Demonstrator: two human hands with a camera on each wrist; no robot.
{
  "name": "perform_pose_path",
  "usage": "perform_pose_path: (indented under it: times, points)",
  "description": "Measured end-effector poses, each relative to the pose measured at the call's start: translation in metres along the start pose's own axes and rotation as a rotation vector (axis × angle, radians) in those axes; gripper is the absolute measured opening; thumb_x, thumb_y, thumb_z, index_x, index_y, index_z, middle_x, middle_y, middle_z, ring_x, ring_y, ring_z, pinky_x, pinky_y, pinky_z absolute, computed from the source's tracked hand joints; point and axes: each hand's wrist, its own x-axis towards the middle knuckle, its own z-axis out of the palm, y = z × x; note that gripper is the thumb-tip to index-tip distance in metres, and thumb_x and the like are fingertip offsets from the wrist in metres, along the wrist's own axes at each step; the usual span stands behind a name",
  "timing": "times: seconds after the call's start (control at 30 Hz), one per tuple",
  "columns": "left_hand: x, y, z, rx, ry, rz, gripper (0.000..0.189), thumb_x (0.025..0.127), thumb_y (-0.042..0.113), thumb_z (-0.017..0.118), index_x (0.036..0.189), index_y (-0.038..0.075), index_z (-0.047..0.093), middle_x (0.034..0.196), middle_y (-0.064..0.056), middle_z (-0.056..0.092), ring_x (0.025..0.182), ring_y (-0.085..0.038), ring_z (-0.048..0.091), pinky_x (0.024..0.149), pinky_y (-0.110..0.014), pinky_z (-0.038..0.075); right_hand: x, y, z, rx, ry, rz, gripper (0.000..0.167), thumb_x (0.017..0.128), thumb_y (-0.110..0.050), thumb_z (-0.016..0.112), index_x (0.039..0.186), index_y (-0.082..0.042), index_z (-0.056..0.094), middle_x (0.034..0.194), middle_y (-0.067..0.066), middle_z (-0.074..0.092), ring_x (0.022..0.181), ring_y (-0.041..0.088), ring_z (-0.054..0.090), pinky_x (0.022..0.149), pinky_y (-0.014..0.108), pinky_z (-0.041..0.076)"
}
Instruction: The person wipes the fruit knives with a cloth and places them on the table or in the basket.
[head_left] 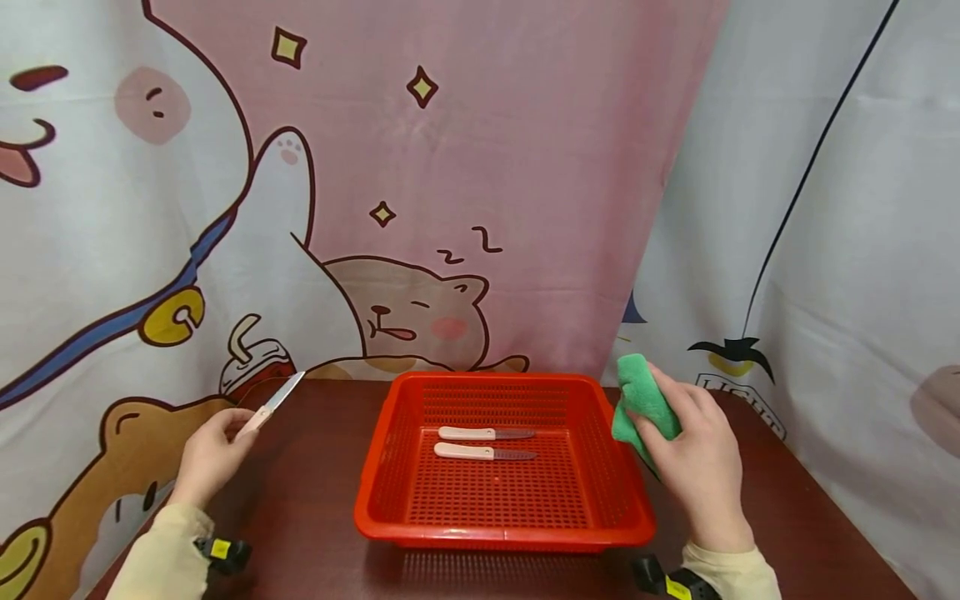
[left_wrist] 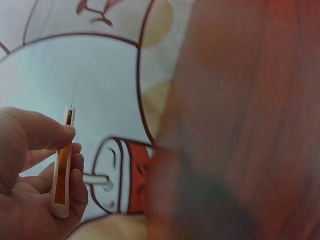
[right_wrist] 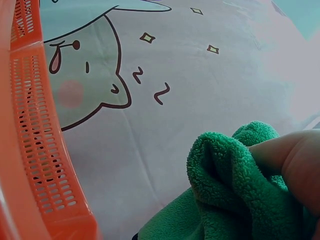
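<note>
Your left hand [head_left: 210,454] pinches a small knife [head_left: 273,402] by its pale handle, fingers curled round it, blade tilted up and away, held above the counter [head_left: 315,500] well to the left of the red basket [head_left: 420,533]. Your right hand [head_left: 697,458] is clamped on a bunched green cloth [head_left: 641,404], raised just beside the basket's right rim. Two more knives [head_left: 483,433] with pale handles lie side by side on the basket's floor, blades pointing right; whether they touch is hard to tell. A cartoon-printed curtain [head_left: 465,167] hangs behind the basket.
</note>
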Motion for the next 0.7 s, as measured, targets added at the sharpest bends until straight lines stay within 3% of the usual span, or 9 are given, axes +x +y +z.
perform_pose_path:
  times: [0.13, 0.43, 0.6, 0.7]
  points:
    - [0.0, 0.019, 0.0, -0.044, 0.04, 0.049, 0.025, 0.09, 0.005, 0.067, 0.113, -0.005, 0.063, 0.1, -0.021, 0.066, 0.08, -0.025, 0.058, 0.063, -0.031, 0.046, 0.0, 0.0, 0.0, 0.001, 0.0, 0.005, 0.064, 0.079, -0.008, 0.08, 0.139, -0.017, 0.059, 0.113, 0.018, 0.06, 0.095, 0.035, 0.055, 0.072, 0.055, 0.045]
    - [0.002, 0.059, 0.0, -0.18, 0.086, 0.187, 0.027, 0.093, 0.003, 0.066, 0.119, -0.005, 0.062, 0.104, -0.018, 0.066, 0.086, 0.003, 0.052, 0.07, -0.012, 0.041, 0.0, 0.0, 0.0, 0.012, 0.023, -0.002, 0.065, 0.076, -0.007, 0.083, 0.137, -0.017, 0.062, 0.113, 0.017, 0.061, 0.096, 0.036, 0.056, 0.072, 0.054, 0.043]
    - [0.002, 0.077, 0.004, -0.251, 0.077, 0.248, 0.029, 0.093, -0.001, 0.064, 0.121, -0.006, 0.061, 0.104, -0.018, 0.065, 0.086, 0.005, 0.052, 0.073, -0.011, 0.041, 0.0, -0.001, -0.001, 0.013, 0.018, 0.003, 0.064, 0.078, -0.006, 0.081, 0.137, -0.017, 0.061, 0.114, 0.017, 0.061, 0.096, 0.036, 0.056, 0.072, 0.054, 0.044]
    - [0.002, 0.089, 0.006, -0.343, 0.054, 0.267, 0.029, 0.094, -0.004, 0.063, 0.122, -0.006, 0.06, 0.102, -0.017, 0.064, 0.086, 0.003, 0.055, 0.073, -0.011, 0.044, 0.0, -0.001, -0.001, 0.008, 0.014, 0.002, 0.064, 0.078, -0.006, 0.081, 0.138, -0.017, 0.061, 0.114, 0.018, 0.06, 0.096, 0.036, 0.055, 0.072, 0.054, 0.044]
